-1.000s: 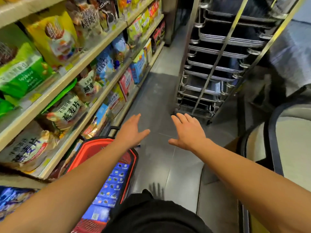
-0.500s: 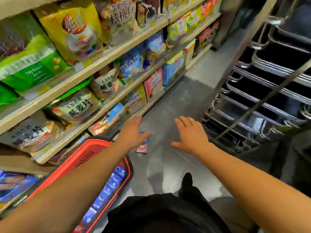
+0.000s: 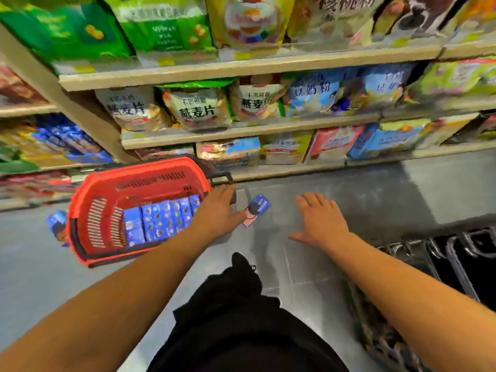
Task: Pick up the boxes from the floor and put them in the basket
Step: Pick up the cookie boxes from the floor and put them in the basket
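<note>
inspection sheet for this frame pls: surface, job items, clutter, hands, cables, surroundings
Surface: grey tiled floor.
Job's things: red basket on the floor, blue boxes inside; one blue box on the floor right of the basket, another at its left.
Clutter: nothing seen.
Hands: left hand and right hand open, holding nothing.
Cables: nothing seen.
Surroundings: shelves of snack bags; metal rack at right.
</note>
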A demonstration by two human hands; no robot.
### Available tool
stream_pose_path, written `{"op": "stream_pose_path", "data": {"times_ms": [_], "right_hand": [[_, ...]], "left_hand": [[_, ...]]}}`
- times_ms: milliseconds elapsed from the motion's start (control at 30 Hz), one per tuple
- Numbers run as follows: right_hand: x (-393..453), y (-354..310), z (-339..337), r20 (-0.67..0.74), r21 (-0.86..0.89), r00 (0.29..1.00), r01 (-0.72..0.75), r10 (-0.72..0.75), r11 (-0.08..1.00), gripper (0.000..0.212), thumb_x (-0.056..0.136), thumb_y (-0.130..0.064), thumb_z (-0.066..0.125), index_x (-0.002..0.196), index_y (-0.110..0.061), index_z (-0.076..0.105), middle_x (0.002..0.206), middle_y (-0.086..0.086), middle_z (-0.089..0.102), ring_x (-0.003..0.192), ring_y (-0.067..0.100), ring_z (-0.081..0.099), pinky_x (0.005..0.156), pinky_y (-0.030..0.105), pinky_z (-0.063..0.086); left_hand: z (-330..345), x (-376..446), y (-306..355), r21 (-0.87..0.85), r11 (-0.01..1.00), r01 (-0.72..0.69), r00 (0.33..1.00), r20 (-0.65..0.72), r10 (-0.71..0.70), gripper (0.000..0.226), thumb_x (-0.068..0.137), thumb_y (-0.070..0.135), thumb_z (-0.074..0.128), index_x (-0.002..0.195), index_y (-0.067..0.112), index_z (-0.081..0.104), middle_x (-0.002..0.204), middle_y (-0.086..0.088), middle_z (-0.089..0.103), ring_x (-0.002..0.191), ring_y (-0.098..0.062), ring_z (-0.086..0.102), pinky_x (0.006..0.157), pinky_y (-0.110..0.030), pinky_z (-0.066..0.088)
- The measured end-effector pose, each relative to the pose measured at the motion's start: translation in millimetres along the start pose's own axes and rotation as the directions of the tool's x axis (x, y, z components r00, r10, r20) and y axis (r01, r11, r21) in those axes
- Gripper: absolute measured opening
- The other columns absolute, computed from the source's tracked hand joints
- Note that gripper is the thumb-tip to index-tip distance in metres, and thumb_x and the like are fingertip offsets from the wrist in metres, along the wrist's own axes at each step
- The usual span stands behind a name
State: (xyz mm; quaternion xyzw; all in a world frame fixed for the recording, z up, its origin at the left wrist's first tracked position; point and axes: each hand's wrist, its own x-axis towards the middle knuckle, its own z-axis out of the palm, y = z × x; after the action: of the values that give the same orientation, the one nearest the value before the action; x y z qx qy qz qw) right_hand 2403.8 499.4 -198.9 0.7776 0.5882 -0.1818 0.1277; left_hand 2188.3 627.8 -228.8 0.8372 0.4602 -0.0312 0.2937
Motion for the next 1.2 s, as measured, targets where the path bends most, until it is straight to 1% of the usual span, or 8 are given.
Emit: {"op": "stream_pose_path", "data": {"times_ms": [100,200,300,467,600,767,933,1200], "right_hand": [[34.5,-1.1,-10.1,0.051,-0.035,0.994,0.099,-0.098,0.994,0.098,0.078,-0.065,0.063,0.154,-0.023,0.015,0.161,0.003,0.017,0.147,0.028,0.017,0.119,0.045,0.018],[62.4,1.5,-15.2,0.077,-0.074,0.983,0.174,-0.168,0.982,0.099,0.079,-0.067,0.06,0.155,-0.024,0.012,0.162,0.002,0.013,0.149,0.029,0.012,0.12,0.046,0.014],[82.9,14.5,-14.4,0.122,-0.116,0.968,0.233,-0.219,0.965,0.1,0.079,-0.065,0.061,0.155,-0.026,0.009,0.163,0.002,0.012,0.149,0.029,0.011,0.12,0.046,0.014],[107.5,33.2,-9.4,0.178,-0.142,0.959,0.245,-0.219,0.959,0.097,0.081,-0.059,0.063,0.155,-0.025,0.01,0.162,0.0,0.012,0.149,0.028,0.01,0.121,0.045,0.013],[126.2,44.5,-0.5,0.223,-0.114,0.944,0.274,-0.244,0.955,0.094,0.082,-0.056,0.062,0.154,-0.022,0.012,0.16,0.0,0.015,0.148,0.028,0.01,0.12,0.045,0.015],[160.8,65.7,14.3,0.294,-0.09,0.914,0.317,-0.279,0.944,0.094,0.083,-0.056,0.064,0.154,-0.022,0.013,0.16,0.002,0.015,0.148,0.029,0.012,0.12,0.046,0.017],[202.3,92.1,39.1,0.346,-0.057,0.871,0.391,-0.349,0.919,0.096,0.082,-0.056,0.065,0.155,-0.023,0.013,0.161,0.002,0.014,0.148,0.029,0.012,0.12,0.045,0.017],[284.0,114.8,129.6,0.382,-0.047,0.843,0.427,-0.379,0.903,0.102,0.074,-0.062,0.07,0.152,-0.021,0.02,0.157,0.003,0.024,0.144,0.032,0.022,0.118,0.046,0.024]], "left_hand": [[3.2,5.0,-2.9,-0.033,0.996,0.086,0.996,-0.034,-0.087,0.088,0.071,0.064,0.048,0.139,0.009,0.042,0.136,-0.015,0.047,0.122,-0.035,0.048,0.101,-0.042,0.041],[16.9,16.3,-7.9,-0.039,0.991,0.13,0.99,-0.056,-0.132,0.085,0.081,0.048,0.065,0.147,0.007,0.031,0.15,-0.018,0.034,0.137,-0.033,0.035,0.111,-0.038,0.029],[31.5,29.2,-11.9,-0.078,0.985,0.152,0.986,-0.055,-0.156,0.088,0.081,0.046,0.068,0.149,0.008,0.026,0.154,-0.018,0.028,0.142,-0.032,0.027,0.116,-0.039,0.024],[47.9,39.6,-5.7,-0.089,0.973,0.212,0.977,-0.008,-0.214,0.091,0.083,0.049,0.065,0.153,0.015,0.017,0.158,-0.015,0.019,0.144,-0.031,0.021,0.118,-0.04,0.022],[58.7,50.1,-0.6,-0.134,0.956,0.26,0.965,0.008,-0.262,0.091,0.082,0.049,0.066,0.153,0.018,0.018,0.158,-0.012,0.022,0.143,-0.031,0.024,0.116,-0.043,0.025],[76.6,72.6,12.0,-0.229,0.931,0.283,0.951,-0.062,-0.304,0.084,0.084,0.04,0.068,0.151,0.015,0.024,0.156,-0.01,0.027,0.143,-0.026,0.027,0.116,-0.036,0.025],[108.2,101.7,29.9,-0.331,0.868,0.37,0.899,-0.107,-0.424,0.082,0.082,0.036,0.071,0.149,0.015,0.029,0.155,-0.009,0.031,0.142,-0.026,0.03,0.114,-0.033,0.026],[216.7,149.4,18.3,-0.355,0.755,0.551,0.814,0.03,-0.58,0.083,0.083,0.043,0.066,0.151,0.016,0.025,0.157,-0.007,0.028,0.143,-0.023,0.027,0.115,-0.039,0.029]]}}
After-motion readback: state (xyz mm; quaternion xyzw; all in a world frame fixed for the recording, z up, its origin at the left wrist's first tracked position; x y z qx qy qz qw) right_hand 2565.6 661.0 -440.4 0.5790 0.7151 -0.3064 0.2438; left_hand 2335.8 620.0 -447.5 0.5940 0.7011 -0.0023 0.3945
